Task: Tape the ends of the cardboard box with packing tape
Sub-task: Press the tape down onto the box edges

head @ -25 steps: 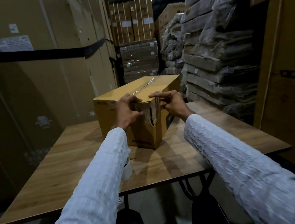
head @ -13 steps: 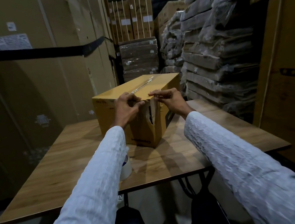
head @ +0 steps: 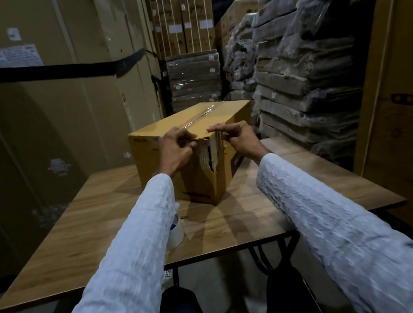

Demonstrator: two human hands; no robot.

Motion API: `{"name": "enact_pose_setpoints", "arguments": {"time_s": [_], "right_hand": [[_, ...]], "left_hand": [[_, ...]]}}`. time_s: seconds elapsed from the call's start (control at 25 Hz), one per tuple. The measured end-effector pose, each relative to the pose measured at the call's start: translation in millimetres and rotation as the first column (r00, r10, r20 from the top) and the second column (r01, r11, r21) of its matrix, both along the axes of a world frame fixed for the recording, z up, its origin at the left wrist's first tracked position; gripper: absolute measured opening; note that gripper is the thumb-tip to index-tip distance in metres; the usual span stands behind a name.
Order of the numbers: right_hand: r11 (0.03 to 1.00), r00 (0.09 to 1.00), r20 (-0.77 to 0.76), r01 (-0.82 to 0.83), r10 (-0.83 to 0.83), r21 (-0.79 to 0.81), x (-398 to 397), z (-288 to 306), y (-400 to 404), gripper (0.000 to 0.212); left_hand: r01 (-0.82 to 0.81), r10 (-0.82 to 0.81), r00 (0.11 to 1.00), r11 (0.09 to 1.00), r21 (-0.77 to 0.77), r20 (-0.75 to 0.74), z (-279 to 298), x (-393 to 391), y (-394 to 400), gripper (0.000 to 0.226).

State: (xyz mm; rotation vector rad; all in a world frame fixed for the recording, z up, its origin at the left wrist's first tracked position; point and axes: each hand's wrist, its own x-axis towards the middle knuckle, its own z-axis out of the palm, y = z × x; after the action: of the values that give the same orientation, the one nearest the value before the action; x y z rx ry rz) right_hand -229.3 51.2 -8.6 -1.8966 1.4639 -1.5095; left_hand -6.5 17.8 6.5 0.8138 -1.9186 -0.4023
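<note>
box (head: 194, 158) sitting on table (head: 101, 223) | left hand (head: 176, 152), right hand (head: 238, 138): both pinching tape (head: 212, 140) at near top edge | tape roll (head: 175, 232) lying under left sleeve

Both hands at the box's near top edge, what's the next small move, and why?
Probably press the tape down over the near end: both the left hand and right hand sit at the cardboard box top edge, and the torn corner below looks unsealed.
</note>
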Motion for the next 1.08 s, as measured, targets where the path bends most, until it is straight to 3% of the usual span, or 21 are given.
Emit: {"name": "enact_pose_setpoints", "arguments": {"time_s": [0.2, 0.36, 0.52, 0.72, 0.88, 1.08], "right_hand": [[0.990, 0.992, 0.015, -0.126, 0.125, 0.066, 0.8, 4.4, 17.4, 0.048], [0.999, 0.997, -0.055, -0.049, 0.049, -0.004, 2.7, 2.5, 14.6, 0.054], [0.998, 0.999, -0.002, -0.055, 0.054, -0.015, 3.2, -4.2, 7.4, 0.049], [0.985, 0.985, 0.038, 0.171, -0.170, -0.016, 61.1, -33.8, 34.0, 0.065], [0.982, 0.977, 0.095, 0.191, -0.189, -0.007, 123.5, -75.8, 35.6, 0.073], [0.948, 0.927, 0.198, 0.315, -0.319, 0.054, 134.7, -63.2, 18.5, 0.078]], "left_hand": [[0.040, -0.039, 0.998, 0.999, -0.016, 0.041, -1.3, 8.5, -3.0, 0.030], [0.031, -0.028, 0.998, 0.998, -0.060, 0.063, -7.0, 2.5, -4.3, 0.057], [-0.023, 0.025, 0.999, 0.998, -0.054, 0.043, -5.7, -2.0, -4.1, 0.045], [-0.002, 0.003, 0.999, 1.000, -0.026, 0.032, -10.6, 2.6, -12.3, 0.040], [0.007, -0.007, 1.000, 1.000, -0.025, -0.008, -8.5, 0.4, -8.1, 0.047], [-0.002, 0.002, 1.000, 1.000, -0.017, 0.016, -12.0, -1.2, -6.7, 0.049]]}}
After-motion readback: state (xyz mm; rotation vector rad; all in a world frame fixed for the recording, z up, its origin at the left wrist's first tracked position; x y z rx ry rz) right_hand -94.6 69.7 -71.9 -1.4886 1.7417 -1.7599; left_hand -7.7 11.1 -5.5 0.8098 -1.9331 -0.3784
